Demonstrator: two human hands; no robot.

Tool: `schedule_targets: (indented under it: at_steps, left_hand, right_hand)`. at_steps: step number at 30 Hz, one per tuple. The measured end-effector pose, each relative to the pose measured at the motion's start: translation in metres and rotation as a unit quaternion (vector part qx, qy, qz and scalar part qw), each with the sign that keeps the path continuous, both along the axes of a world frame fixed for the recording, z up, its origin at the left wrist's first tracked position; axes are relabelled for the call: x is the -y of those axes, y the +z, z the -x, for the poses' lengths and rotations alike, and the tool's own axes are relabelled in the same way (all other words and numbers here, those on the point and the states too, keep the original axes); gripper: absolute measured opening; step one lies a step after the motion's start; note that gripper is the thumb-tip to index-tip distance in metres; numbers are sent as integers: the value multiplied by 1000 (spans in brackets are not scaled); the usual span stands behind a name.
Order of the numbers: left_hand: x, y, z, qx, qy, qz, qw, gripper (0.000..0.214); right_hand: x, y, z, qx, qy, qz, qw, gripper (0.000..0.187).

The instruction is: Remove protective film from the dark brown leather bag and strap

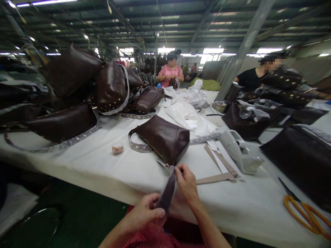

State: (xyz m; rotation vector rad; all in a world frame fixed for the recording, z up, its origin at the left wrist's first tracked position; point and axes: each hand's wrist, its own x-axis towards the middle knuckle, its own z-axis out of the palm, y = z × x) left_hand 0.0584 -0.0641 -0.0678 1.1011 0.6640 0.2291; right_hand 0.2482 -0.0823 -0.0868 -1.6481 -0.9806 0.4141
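Note:
A dark brown leather handbag [165, 136] lies on its side on the white table in front of me. A dark tassel-like strip in a clear plastic sleeve [167, 193] hangs from the gold clip at the bag's near corner, over the table edge. My left hand [151, 210] is closed around the lower part of this sleeve. Higher up, my right hand [184, 181] pinches the sleeve's top end beside the clip. The bag's studded strap [141, 146], wrapped in film, loops out to its left and reappears at the right.
Brown bags [111, 86] are heaped at the left. A tape dispenser [241, 151], card strips [217, 177] and orange-handled scissors [300, 210] lie to the right. A small roll of tape [117, 148] sits left of the bag. Two people [170, 72] work across the table.

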Motion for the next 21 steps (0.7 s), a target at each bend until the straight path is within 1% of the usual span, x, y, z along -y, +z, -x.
schedule_targets:
  at_steps: [3, 6, 10, 13, 16, 17, 18, 19, 20, 21]
  left_hand:
    - [2, 1, 2, 4, -10, -9, 1000, 34]
    - [5, -1, 4, 15, -4, 10, 1000, 41]
    - [9, -5, 5, 26, 11, 32, 999, 45]
    - [10, -3, 6, 19, 31, 40, 999, 44]
    - [9, 1, 8, 15, 41, 67, 997, 42]
    - [8, 2, 8, 15, 44, 73, 996, 43]
    - [8, 2, 9, 15, 47, 76, 996, 45]
    - [8, 3, 9, 16, 49, 76, 996, 48]
    - [8, 3, 10, 19, 50, 76, 996, 50]
    - [9, 2, 10, 20, 51, 74, 996, 52]
  right_hand:
    - [-6, -5, -4, -30, 10, 7, 999, 28]
    - [-11, -7, -4, -28, 15, 5, 999, 29]
    - [-15, -2, -1, 7, 3, 5, 1000, 25]
    - [-15, 2, -2, 26, -10, 7, 1000, 20]
    - [-9, 5, -4, 19, -23, 24, 999, 25]
    - [-5, 6, -4, 4, -22, 38, 999, 31]
    - [0, 7, -3, -32, -10, 59, 998, 37]
    - [5, 9, -1, -92, 20, 81, 992, 42]
    - [10, 11, 2, -170, 62, 100, 978, 45]
    - [14, 13, 7, -260, 112, 111, 953, 45]
